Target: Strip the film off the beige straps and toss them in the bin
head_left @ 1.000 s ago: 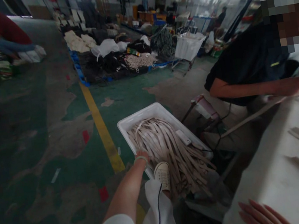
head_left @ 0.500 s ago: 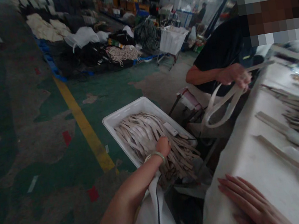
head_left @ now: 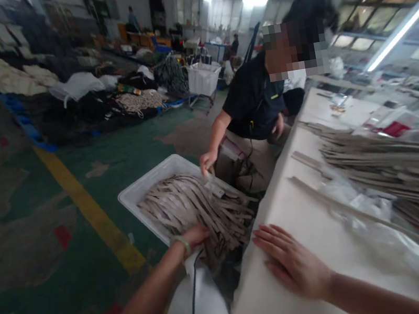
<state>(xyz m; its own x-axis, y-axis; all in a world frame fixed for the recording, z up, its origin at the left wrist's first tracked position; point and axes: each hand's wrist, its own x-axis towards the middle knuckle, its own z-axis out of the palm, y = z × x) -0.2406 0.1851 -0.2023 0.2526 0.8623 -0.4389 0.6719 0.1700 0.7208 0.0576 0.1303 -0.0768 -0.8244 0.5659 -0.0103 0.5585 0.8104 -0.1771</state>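
Note:
My left hand [head_left: 197, 235], with a pale bangle at the wrist, is down among long beige-grey strips [head_left: 184, 198] heaped in a white plastic bin [head_left: 136, 196]. Its fingers curl into the heap, closed on strips as far as I can see; the fingertips are partly hidden. My right hand [head_left: 291, 260] lies flat near the left edge of a white-covered table [head_left: 279, 294], fingers stretched out, holding nothing. A small white block [head_left: 214, 189] rests on the strips at the bin's right side.
Across the bin, a co-worker in a dark shirt [head_left: 242, 98] reaches a hand [head_left: 207, 162] over its far edge. On the table lie bundled strips [head_left: 384, 156], a single strip [head_left: 331, 198] and clear plastic [head_left: 402, 248]. A white cart [head_left: 203, 78] stands farther back.
My view has swung right and up. My left hand has shifted slightly toward me within the bin. The co-worker's hand, which held a looped strip by the table, is now over the bin.

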